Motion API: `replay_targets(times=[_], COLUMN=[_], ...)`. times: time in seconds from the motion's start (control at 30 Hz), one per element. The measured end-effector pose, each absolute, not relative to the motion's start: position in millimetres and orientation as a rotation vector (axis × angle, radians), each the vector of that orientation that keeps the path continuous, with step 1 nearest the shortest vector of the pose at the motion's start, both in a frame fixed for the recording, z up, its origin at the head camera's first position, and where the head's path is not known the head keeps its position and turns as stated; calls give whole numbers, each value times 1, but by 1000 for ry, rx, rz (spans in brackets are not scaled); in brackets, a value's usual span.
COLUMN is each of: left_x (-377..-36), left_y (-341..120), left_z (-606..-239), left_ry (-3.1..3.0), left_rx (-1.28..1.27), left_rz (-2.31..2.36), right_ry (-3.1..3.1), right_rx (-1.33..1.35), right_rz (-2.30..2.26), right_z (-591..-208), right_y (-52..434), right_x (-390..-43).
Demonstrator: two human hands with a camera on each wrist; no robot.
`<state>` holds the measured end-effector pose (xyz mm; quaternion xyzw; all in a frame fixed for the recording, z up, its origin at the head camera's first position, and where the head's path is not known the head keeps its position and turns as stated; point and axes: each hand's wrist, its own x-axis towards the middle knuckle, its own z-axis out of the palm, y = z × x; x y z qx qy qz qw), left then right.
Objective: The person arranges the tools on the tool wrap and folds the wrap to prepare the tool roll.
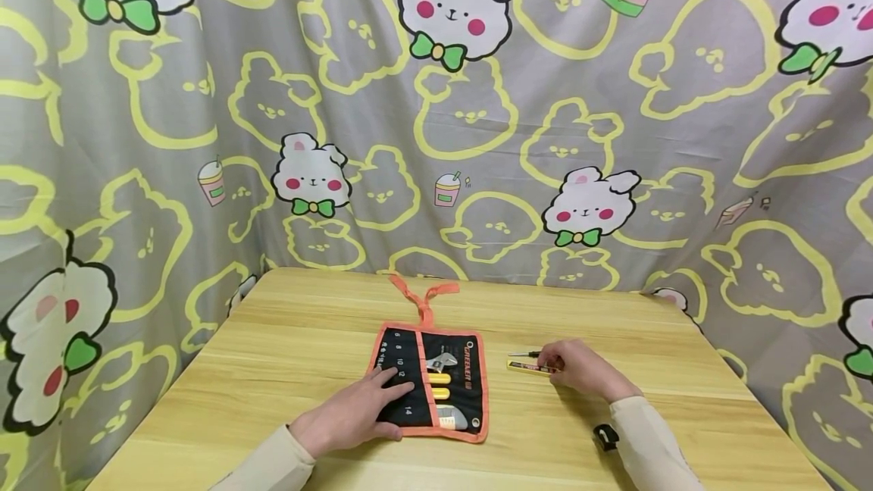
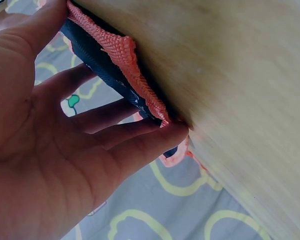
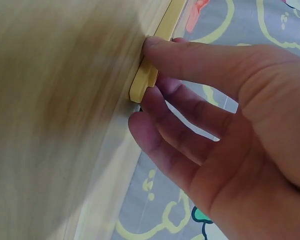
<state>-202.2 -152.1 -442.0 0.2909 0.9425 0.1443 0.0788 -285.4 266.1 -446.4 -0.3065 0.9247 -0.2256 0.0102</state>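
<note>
A black tool roll with orange binding lies unrolled at the middle of the wooden surface. It is pressed flat by the left hand, whose grip is spread, fingers straight on the cloth. At three o'clock of the roll, a slim yellow tool is touched by the fingertips of the right hand; nothing is clamped yet. The tool is judged light, stiff and smooth, best pinched across its narrow sides near the middle. The roll is judged soft and floppy.
</note>
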Motion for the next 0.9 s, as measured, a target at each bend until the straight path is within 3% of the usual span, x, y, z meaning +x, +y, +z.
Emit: replay_targets(times=[0.9], left_x=[-204], left_y=[-152], left_z=[-444], left_ry=[2834], left_rx=[881], left_rz=[401], right_ry=[2918], right_rx=[-1079], right_rz=[-703], right_z=[-438], right_y=[251], right_x=[-287])
